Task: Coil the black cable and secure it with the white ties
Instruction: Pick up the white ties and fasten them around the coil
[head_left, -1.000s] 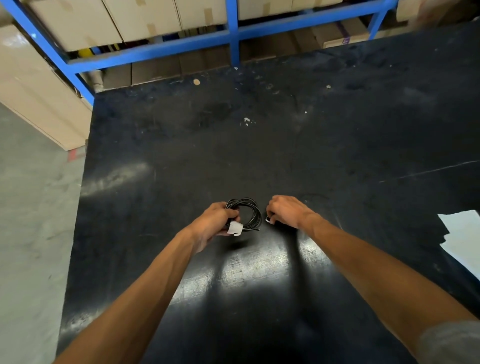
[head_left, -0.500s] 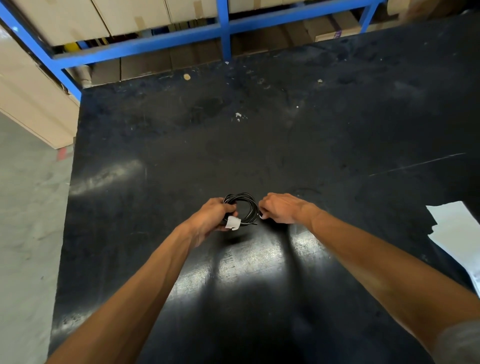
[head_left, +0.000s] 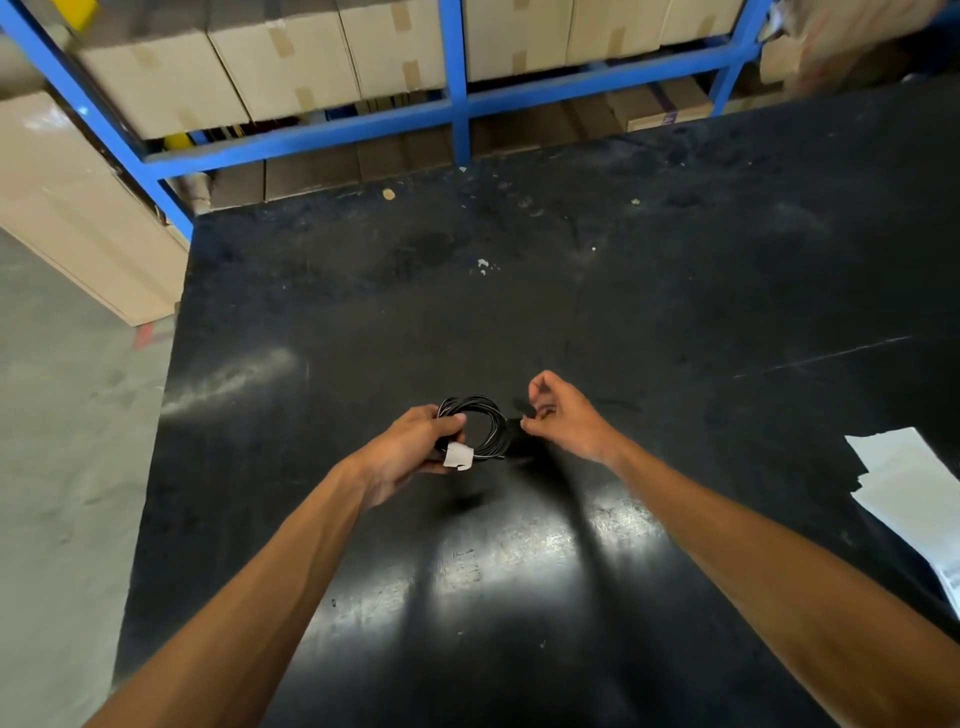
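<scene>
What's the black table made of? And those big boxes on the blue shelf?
The table looks like a hard, smooth board with a black, slightly glossy coat: light glares off it and pale scuffs show. Whether wood or plastic lies beneath, I can't tell. The boxes look like matte brown cardboard, with tape strips along their seams. The shelf looks like blue-painted metal.

One coiled black cable (head_left: 480, 423) with one white tie (head_left: 458, 456). Two hands: the left hand (head_left: 410, 452) and the right hand (head_left: 563, 418). One stack of white paper (head_left: 914, 493) lies at the right.

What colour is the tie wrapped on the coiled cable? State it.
White. The tie wraps the black cable in the left hand; the head view shows it.
</scene>
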